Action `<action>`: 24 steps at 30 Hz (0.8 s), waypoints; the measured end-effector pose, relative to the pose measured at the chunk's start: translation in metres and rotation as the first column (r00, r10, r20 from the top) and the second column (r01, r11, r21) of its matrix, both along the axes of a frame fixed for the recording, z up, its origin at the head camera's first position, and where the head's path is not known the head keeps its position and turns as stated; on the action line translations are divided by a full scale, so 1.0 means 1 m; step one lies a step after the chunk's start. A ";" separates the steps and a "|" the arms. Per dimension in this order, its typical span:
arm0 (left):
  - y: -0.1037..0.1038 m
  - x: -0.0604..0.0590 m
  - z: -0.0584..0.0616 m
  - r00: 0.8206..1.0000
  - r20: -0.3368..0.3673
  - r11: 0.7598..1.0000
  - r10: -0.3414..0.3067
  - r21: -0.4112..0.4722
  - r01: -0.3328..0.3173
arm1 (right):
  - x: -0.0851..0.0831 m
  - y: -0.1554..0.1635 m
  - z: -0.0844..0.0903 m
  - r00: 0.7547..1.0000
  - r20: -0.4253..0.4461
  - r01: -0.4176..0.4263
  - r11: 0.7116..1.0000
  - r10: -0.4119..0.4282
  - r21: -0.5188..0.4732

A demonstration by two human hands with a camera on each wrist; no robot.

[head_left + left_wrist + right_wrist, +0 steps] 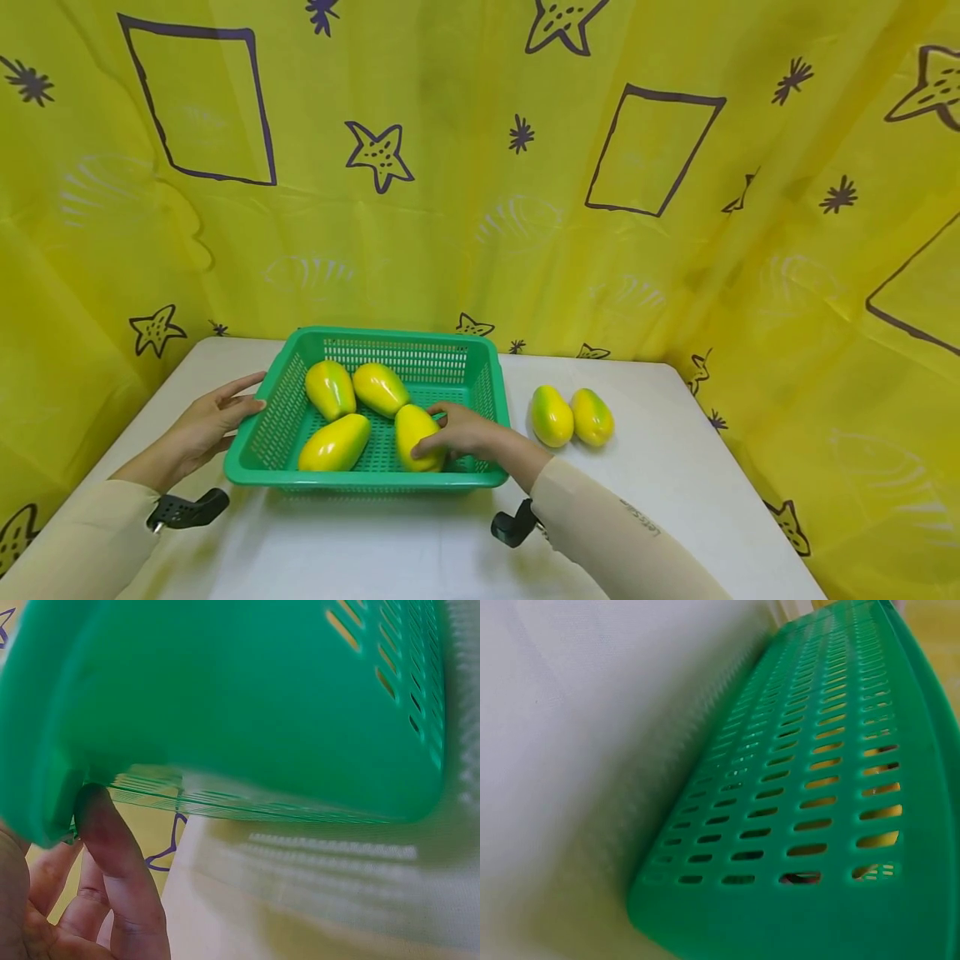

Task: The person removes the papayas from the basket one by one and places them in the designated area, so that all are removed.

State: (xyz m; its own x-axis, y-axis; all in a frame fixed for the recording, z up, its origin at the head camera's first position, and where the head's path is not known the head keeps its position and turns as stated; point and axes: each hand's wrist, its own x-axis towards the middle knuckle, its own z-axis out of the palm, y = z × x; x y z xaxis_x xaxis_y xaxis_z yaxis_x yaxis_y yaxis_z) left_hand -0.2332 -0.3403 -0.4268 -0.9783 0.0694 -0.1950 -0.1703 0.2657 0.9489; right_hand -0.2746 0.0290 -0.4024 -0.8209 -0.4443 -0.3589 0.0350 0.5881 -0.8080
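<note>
Small dark lettering on the right sleeve (637,518), running along the forearm, too small and blurred to read. No other words, brands or numbers anywhere. Drawn signs only on the yellow curtain (480,208): purple outlined rectangles, dotted starfish shapes and small asterisk-like bursts. No label or print on the green basket (367,482), in any of the three views. No stickers or marks on the yellow-green fruits (333,443), inside the basket or beside it. No writing on the white table (675,467). No readable marking on the black wrist mounts (187,510).
</note>
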 end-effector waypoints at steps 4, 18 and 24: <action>0.000 0.001 0.000 1.000 0.002 1.000 0.001 -0.013 -0.001 | -0.001 0.004 0.001 1.000 0.002 0.005 1.000 -0.005 -0.006; -0.001 0.000 0.000 1.000 0.006 1.000 0.003 -0.010 -0.003 | -0.001 0.013 0.011 1.000 0.002 0.010 1.000 -0.010 -0.002; -0.001 0.000 0.001 1.000 0.007 1.000 0.001 -0.019 -0.001 | 0.000 0.019 0.018 1.000 -0.005 0.014 1.000 -0.014 -0.009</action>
